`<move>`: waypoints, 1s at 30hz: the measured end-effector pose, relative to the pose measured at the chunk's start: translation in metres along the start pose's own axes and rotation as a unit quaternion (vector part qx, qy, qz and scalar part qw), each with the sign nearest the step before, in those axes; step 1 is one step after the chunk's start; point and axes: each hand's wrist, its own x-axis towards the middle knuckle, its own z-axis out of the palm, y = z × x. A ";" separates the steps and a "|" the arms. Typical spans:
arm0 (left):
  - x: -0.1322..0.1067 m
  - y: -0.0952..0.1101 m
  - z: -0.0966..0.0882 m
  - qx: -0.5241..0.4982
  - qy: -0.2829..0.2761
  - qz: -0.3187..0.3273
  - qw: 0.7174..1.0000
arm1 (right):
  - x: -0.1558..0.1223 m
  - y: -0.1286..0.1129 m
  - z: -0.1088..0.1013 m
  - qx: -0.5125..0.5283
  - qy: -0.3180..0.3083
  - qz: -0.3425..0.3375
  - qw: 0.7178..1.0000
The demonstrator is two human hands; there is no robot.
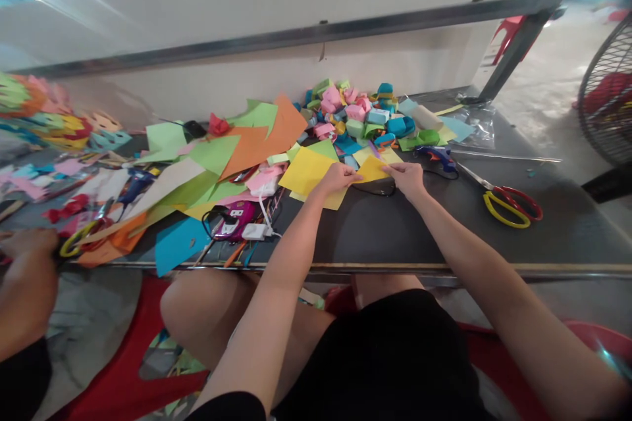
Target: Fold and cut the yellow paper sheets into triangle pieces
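Note:
Both my hands meet at the middle of a dark table (pixel 395 230) over a small yellow paper piece (pixel 371 168). My left hand (pixel 338 177) pinches its left edge with closed fingers. My right hand (pixel 407 177) pinches its right edge the same way. A larger yellow sheet (pixel 305 171) lies just left of my left hand. Behind the hands sits a heap of folded paper shapes (pixel 360 115) in pink, green and blue.
Yellow-and-red scissors (pixel 508 202) and a blue glue gun (pixel 439 156) lie right of my hands. Loose coloured sheets (pixel 217 158), a pink device (pixel 236 220) and a white charger (pixel 255 231) cover the left. Another person's hand (pixel 29 243) works at the far left. A fan (pixel 609 95) stands right.

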 end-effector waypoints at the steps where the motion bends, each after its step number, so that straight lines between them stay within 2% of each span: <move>1: 0.000 -0.002 0.000 -0.008 -0.003 -0.001 1.000 | 0.000 0.000 0.000 0.002 -0.001 0.002 1.000; 7: 0.007 -0.010 0.003 -0.087 0.021 -0.046 0.995 | -0.003 -0.001 0.001 0.020 0.000 0.005 1.000; 15: 0.004 0.002 -0.005 -0.036 0.153 0.028 0.987 | -0.004 0.000 0.000 0.057 0.038 0.013 0.998; 17: 0.003 0.000 -0.002 0.013 0.146 0.040 0.988 | -0.002 0.001 0.000 0.052 0.037 0.007 0.998; 21: 0.005 -0.002 0.008 0.173 0.094 0.075 0.978 | -0.001 0.002 0.000 0.041 0.036 -0.011 0.998; 23: 0.007 -0.001 0.010 0.157 0.077 0.075 0.982 | -0.002 0.000 0.000 0.042 0.035 -0.010 0.998; 25: 0.007 -0.001 0.008 0.099 0.062 0.064 0.991 | -0.004 -0.002 0.000 0.029 0.029 -0.013 0.999; 28: 0.006 -0.002 -0.001 0.040 0.055 0.045 0.997 | -0.007 -0.007 -0.001 -0.030 0.024 -0.048 0.998; 30: 0.005 -0.001 -0.008 0.042 0.050 0.041 0.997 | -0.007 -0.010 -0.005 -0.077 0.008 -0.072 0.994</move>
